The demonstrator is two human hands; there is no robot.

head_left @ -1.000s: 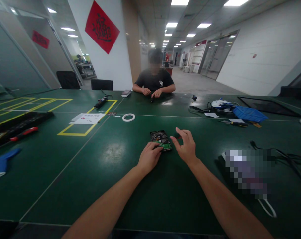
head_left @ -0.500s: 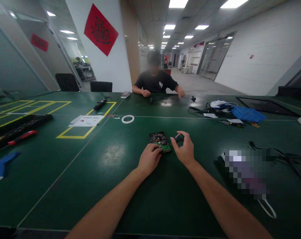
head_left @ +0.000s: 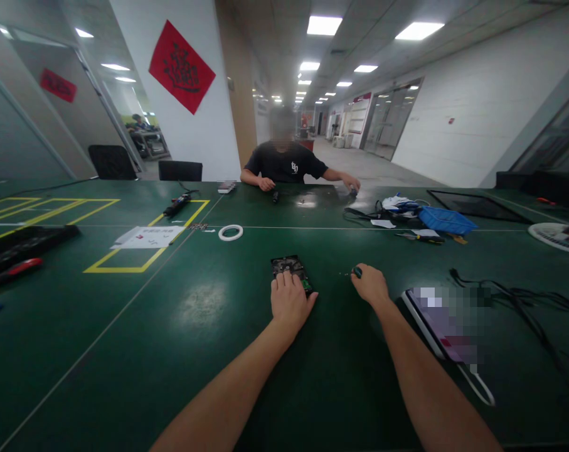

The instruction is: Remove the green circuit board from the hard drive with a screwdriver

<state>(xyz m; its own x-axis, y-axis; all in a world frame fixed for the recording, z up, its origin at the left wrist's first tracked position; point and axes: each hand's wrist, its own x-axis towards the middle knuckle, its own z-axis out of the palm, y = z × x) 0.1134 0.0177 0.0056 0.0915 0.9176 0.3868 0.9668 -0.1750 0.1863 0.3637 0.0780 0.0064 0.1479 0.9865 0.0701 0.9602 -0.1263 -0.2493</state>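
Observation:
A hard drive (head_left: 291, 260) with a green circuit board at its near right corner lies on the green table in front of me. My left hand (head_left: 290, 301) rests over its near part, fingers laid flat on top and thumb out to the right; they hide much of the drive. To the right, my right hand (head_left: 371, 284) is low over the table, closed around a small dark tool (head_left: 357, 272) whose rounded end shows; the rest is hidden. Several tiny bits, maybe screws (head_left: 344, 274), lie just left of that hand.
At right lie a phone-like device (head_left: 428, 326), blurred out, and black cables (head_left: 510, 295). Farther back are a blue tray (head_left: 446, 221), yellow-handled pliers (head_left: 420, 238), a white ring (head_left: 230, 233) and a paper sheet (head_left: 147, 237). A person (head_left: 284, 163) sits across the table.
My right hand has moved right, away from the drive, and down to the table with the dark tool. My left hand has slid farther over the drive. The view has turned slightly right.

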